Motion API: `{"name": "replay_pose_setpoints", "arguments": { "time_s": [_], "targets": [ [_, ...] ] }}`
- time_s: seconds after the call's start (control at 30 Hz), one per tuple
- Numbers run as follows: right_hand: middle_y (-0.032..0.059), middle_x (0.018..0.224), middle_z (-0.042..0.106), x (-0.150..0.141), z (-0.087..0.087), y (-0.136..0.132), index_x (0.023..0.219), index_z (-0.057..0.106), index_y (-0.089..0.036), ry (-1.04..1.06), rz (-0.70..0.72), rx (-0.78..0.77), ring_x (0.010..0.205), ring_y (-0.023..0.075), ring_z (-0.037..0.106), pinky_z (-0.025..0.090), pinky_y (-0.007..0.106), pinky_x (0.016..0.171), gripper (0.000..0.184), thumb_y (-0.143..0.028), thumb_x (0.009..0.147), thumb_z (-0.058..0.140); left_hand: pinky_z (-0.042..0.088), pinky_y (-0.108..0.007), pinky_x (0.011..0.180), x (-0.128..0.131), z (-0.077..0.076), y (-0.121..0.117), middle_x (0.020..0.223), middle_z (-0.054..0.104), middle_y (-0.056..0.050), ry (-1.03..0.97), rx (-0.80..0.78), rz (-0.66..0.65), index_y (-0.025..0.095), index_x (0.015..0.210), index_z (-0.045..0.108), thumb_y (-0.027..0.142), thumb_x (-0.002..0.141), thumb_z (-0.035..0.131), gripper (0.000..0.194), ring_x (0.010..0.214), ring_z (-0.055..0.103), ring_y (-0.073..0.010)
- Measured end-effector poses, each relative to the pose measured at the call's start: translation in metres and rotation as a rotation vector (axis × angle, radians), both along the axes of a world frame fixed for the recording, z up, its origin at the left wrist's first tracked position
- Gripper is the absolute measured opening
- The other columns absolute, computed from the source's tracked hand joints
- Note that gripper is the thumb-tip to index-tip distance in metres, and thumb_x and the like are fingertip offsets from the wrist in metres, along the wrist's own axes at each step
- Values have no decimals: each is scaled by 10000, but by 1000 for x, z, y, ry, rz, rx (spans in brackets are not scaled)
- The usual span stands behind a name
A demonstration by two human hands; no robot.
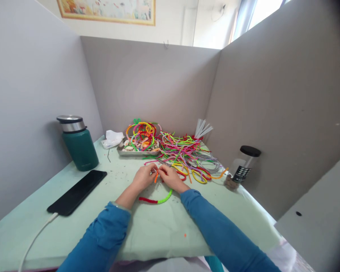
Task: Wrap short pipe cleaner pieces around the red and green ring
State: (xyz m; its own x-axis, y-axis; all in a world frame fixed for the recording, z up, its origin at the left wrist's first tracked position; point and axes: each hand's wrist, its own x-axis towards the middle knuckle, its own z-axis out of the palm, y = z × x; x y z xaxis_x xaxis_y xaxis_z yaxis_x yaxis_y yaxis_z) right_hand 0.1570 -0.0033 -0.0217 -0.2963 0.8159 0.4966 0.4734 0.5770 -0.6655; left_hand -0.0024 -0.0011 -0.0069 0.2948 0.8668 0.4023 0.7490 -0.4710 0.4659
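Over the middle of the table my left hand (144, 176) and my right hand (171, 177) meet, fingertips pinched close together. Between them is a short orange pipe cleaner (156, 177), which both hands appear to grip; a thin pale strand also shows at the fingertips. Just below my hands lies a curved pipe cleaner piece (158, 201), red at its left end and bright green at its right. Behind my right hand, scissors (163, 163) are partly visible near yellow handle-like loops (200, 176). My fingers hide part of what they hold.
A metal tray (138, 153) of colourful pipe cleaner rings and small pieces stands at the back, beside a heap of loose pipe cleaners (181, 147). On the left are a green bottle (81, 149) and a charging phone (77, 192). A black-lidded jar (240, 168) stands right. Grey partitions (153, 83) surround the table.
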Motion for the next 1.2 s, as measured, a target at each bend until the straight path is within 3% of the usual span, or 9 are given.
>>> {"name": "replay_pose_setpoints", "arguments": {
  "time_s": [0.57, 1.2],
  "targets": [
    [-27, 589, 510, 0, -1, 1, 676, 504, -183, -29, -22, -7, 577, 109, 440, 270, 211, 530, 220, -245, 863, 406, 353, -211, 621, 0, 4, -3, 744, 651, -10, -7, 26, -30, 199, 805, 647, 248, 777, 512, 147, 671, 543, -123],
    [-30, 575, 518, 0, 1, 0, 674, 520, -183, -72, -42, -21, 566, 105, 449, 265, 208, 537, 234, -252, 872, 416, 366, -217, 612, -1, 4, 1, 727, 665, -15, -37, -50, 9, 181, 801, 676, 258, 758, 539, 163, 659, 555, -128]
  ]
}}
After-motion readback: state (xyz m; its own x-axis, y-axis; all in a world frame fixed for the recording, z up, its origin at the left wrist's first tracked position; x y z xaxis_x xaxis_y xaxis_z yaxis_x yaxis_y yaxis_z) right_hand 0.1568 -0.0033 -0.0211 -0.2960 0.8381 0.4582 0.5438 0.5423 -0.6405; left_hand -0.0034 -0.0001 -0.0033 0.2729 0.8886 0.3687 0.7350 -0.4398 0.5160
